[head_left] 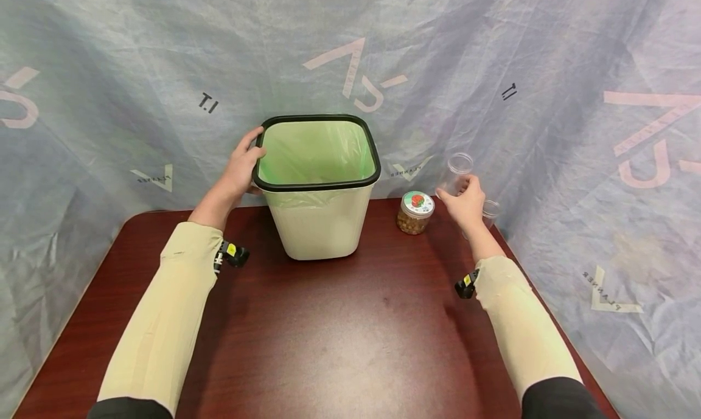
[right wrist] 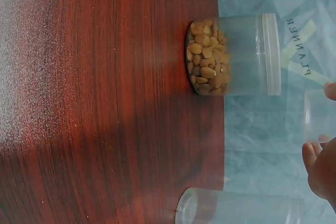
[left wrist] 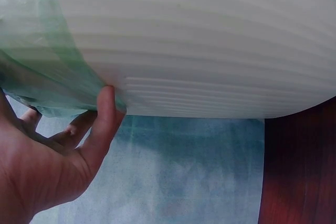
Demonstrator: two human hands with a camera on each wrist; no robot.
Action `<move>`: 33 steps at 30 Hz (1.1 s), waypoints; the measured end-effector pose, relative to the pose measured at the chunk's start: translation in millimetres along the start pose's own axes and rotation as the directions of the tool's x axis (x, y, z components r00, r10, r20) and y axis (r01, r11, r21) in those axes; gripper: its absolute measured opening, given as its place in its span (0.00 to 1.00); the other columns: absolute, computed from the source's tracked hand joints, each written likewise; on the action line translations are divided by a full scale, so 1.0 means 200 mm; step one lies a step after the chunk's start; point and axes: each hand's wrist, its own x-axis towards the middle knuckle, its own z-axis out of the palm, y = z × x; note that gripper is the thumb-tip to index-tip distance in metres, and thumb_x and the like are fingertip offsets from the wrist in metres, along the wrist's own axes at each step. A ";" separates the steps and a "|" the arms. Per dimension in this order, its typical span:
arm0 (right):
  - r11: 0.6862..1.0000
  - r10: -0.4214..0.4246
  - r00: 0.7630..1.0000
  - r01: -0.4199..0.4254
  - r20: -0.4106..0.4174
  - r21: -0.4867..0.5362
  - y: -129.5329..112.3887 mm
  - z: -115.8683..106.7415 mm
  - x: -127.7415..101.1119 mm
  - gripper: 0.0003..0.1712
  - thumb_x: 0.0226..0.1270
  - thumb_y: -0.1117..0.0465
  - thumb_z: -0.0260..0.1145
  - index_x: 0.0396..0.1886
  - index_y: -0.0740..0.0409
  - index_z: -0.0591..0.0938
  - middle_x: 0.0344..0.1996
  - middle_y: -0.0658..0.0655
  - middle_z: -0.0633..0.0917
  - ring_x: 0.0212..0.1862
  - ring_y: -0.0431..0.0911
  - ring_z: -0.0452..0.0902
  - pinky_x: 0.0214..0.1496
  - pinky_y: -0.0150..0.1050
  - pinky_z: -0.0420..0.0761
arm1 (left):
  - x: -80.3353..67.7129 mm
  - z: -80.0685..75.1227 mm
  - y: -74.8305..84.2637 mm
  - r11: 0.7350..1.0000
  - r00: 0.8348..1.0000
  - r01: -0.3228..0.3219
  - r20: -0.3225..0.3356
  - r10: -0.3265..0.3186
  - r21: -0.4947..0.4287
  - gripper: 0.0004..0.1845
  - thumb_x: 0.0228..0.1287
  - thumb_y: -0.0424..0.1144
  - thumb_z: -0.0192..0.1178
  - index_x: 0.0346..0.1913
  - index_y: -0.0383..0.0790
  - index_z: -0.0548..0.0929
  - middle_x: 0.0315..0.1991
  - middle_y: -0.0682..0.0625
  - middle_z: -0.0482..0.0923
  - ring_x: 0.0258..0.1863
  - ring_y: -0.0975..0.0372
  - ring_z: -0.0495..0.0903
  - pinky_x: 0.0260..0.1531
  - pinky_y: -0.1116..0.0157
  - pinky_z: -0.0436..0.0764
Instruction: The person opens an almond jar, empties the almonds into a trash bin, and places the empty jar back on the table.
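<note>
Quantities: one lined bin (head_left: pixel 320 188), one nut-filled jar (head_left: pixel 415 213), two empty clear jars (head_left: pixel 456 171) (head_left: pixel 489 210), one table (head_left: pixel 339 328), two hands (head_left: pixel 240 171) (head_left: pixel 467 204).

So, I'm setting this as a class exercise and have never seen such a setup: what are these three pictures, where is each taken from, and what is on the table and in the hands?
There is no machine here: a person works with two bare hands and wears three cameras. The wide picture comes from the head camera, looking down over both arms. The other two come from cameras on the wrists, so they look tilted and very close.

On the dark red table stands a pale waste bin lined with a green bag. Right of it is a closed jar of nuts. The left hand has its grip on the bin's rim; the left wrist view shows its thumb against the bag and wall. The right hand holds up an empty clear plastic jar. Another clear container lies near it, partly hidden.
</note>
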 end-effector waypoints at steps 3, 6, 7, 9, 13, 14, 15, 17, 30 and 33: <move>1.000 0.006 1.000 -0.006 -0.006 -0.004 0.02 0.00 0.00 0.37 0.53 0.54 0.76 0.59 0.61 0.70 0.51 0.63 0.78 0.53 0.53 0.75 0.56 0.45 0.74 | 0.00 0.00 0.00 1.000 1.000 -0.001 -0.003 0.001 0.000 0.30 0.75 0.47 0.42 0.77 0.65 0.51 0.67 0.40 0.61 0.30 0.59 0.78 0.24 0.53 0.81; 1.000 0.003 1.000 -0.003 -0.012 -0.011 0.03 0.01 0.01 0.37 0.53 0.54 0.76 0.59 0.62 0.70 0.51 0.64 0.78 0.53 0.54 0.75 0.56 0.45 0.75 | 0.00 0.00 0.00 1.000 1.000 -0.004 -0.006 0.004 -0.004 0.30 0.75 0.47 0.43 0.77 0.65 0.52 0.66 0.40 0.62 0.30 0.60 0.78 0.24 0.53 0.81; 1.000 0.004 1.000 -0.004 -0.012 -0.012 0.04 0.01 0.01 0.37 0.53 0.54 0.76 0.59 0.62 0.70 0.51 0.64 0.78 0.53 0.55 0.75 0.56 0.45 0.75 | 0.00 0.00 0.00 1.000 1.000 -0.005 -0.007 0.005 -0.004 0.30 0.75 0.47 0.43 0.77 0.65 0.52 0.66 0.40 0.61 0.30 0.60 0.78 0.24 0.53 0.81; 1.000 0.007 1.000 -0.007 -0.007 -0.009 0.05 0.02 0.00 0.38 0.53 0.54 0.76 0.59 0.63 0.70 0.52 0.65 0.78 0.54 0.55 0.75 0.57 0.45 0.75 | 0.00 0.00 0.00 1.000 1.000 -0.007 -0.007 0.007 0.002 0.30 0.74 0.47 0.43 0.77 0.65 0.52 0.67 0.40 0.61 0.29 0.60 0.78 0.24 0.53 0.81; 1.000 0.026 1.000 -0.026 0.006 -0.013 0.07 0.02 -0.01 0.38 0.53 0.54 0.76 0.60 0.62 0.69 0.53 0.65 0.77 0.55 0.56 0.75 0.57 0.47 0.75 | 0.00 0.01 -0.01 1.000 1.000 -0.009 -0.004 0.009 0.010 0.31 0.74 0.47 0.43 0.77 0.64 0.51 0.69 0.41 0.58 0.32 0.58 0.78 0.25 0.53 0.81; 0.999 0.032 0.999 -0.032 0.005 -0.015 0.08 0.02 -0.01 0.38 0.53 0.54 0.76 0.60 0.62 0.69 0.53 0.65 0.77 0.55 0.56 0.75 0.57 0.47 0.74 | 0.00 0.01 -0.01 1.000 1.000 -0.011 -0.004 0.011 0.014 0.31 0.74 0.47 0.43 0.77 0.64 0.51 0.69 0.41 0.58 0.32 0.58 0.78 0.25 0.53 0.81; 0.999 0.038 0.999 -0.038 0.005 -0.021 0.09 0.02 -0.02 0.38 0.53 0.54 0.76 0.60 0.62 0.69 0.53 0.64 0.77 0.55 0.56 0.74 0.57 0.47 0.74 | 0.00 0.01 -0.01 1.000 1.000 -0.013 -0.005 0.013 0.014 0.31 0.74 0.47 0.43 0.77 0.64 0.51 0.69 0.42 0.58 0.32 0.57 0.78 0.25 0.53 0.81; 0.998 0.046 0.999 -0.046 0.001 -0.033 0.11 0.03 -0.02 0.39 0.53 0.54 0.76 0.60 0.62 0.69 0.53 0.64 0.77 0.54 0.56 0.74 0.57 0.48 0.74 | 0.00 0.01 -0.01 1.000 1.000 -0.016 -0.007 0.017 0.016 0.31 0.74 0.47 0.43 0.77 0.64 0.51 0.69 0.42 0.57 0.33 0.56 0.77 0.25 0.52 0.81; 0.992 0.057 0.998 -0.055 0.018 -0.110 0.19 0.05 -0.03 0.38 0.54 0.56 0.76 0.58 0.67 0.67 0.54 0.69 0.77 0.55 0.60 0.74 0.57 0.51 0.73 | -0.01 0.00 0.00 1.000 1.000 -0.011 -0.007 0.011 0.018 0.31 0.74 0.47 0.43 0.77 0.65 0.51 0.67 0.41 0.60 0.31 0.59 0.78 0.26 0.52 0.81; 0.989 0.070 0.997 -0.065 0.032 -0.137 0.21 0.05 -0.04 0.39 0.55 0.54 0.75 0.59 0.67 0.66 0.55 0.69 0.76 0.56 0.61 0.73 0.58 0.51 0.72 | -0.01 0.00 -0.01 1.000 1.000 -0.011 -0.008 0.011 0.019 0.31 0.74 0.47 0.43 0.77 0.65 0.51 0.68 0.42 0.59 0.30 0.60 0.78 0.26 0.52 0.81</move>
